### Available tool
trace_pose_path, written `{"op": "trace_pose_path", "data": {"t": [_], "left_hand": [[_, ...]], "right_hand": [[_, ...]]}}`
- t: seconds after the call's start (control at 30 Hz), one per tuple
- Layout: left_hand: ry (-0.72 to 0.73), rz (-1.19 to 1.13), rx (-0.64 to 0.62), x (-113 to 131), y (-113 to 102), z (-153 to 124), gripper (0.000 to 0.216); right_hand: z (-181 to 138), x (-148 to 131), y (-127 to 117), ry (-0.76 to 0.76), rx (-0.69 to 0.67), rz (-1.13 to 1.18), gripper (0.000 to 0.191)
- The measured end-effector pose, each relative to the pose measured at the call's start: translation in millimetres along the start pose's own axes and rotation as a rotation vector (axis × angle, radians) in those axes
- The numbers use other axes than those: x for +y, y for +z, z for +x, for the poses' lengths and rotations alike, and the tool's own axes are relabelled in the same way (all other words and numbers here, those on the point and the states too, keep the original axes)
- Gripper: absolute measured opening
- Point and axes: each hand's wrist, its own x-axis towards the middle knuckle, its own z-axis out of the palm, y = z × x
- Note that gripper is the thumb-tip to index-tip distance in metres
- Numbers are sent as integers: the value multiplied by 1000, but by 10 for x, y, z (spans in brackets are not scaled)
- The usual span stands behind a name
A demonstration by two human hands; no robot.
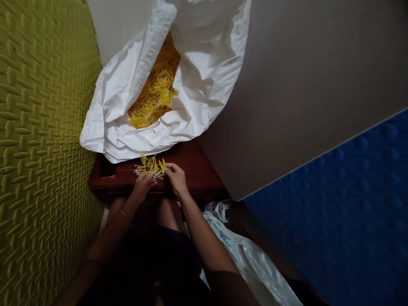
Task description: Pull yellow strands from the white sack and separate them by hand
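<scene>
A small bunch of thin yellow and white strands [150, 166] lies on a low dark red wooden table [197, 170]. My left hand [142, 185] has its fingers curled around the near side of the bunch. My right hand [176, 177] pinches the bunch's right end. Just behind, a large white sack [204, 76] lies open, and a heap of the same yellow strands [156, 95] shows inside it.
A yellow-green embossed foam mat [41, 140] fills the left side. A grey panel [306, 80] and a blue studded mat [347, 212] stand on the right. A white plastic bag [255, 263] lies by my right forearm.
</scene>
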Motion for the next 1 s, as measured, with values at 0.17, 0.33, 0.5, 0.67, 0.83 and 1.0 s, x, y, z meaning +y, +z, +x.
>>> {"op": "trace_pose_path", "data": {"t": [0.17,0.33,0.5,0.67,0.83,1.0], "left_hand": [[-19,54,43,-18,-46,22,22],[-59,117,50,-27,-47,-4,24],[-49,408,80,31,-48,-80,23],[183,720,115,195,-127,-154,19],[551,913,346,268,-193,-79,20],[586,1032,311,167,-158,-45,20]], "right_hand": [[94,188,-91,96,87,95,29],[175,316,-131,87,117,91,30],[342,437,-202,58,174,32,28],[491,530,-354,7,231,-96,22],[488,573,-413,7,211,-167,20],[414,502,-385,41,194,-107,29]]}}
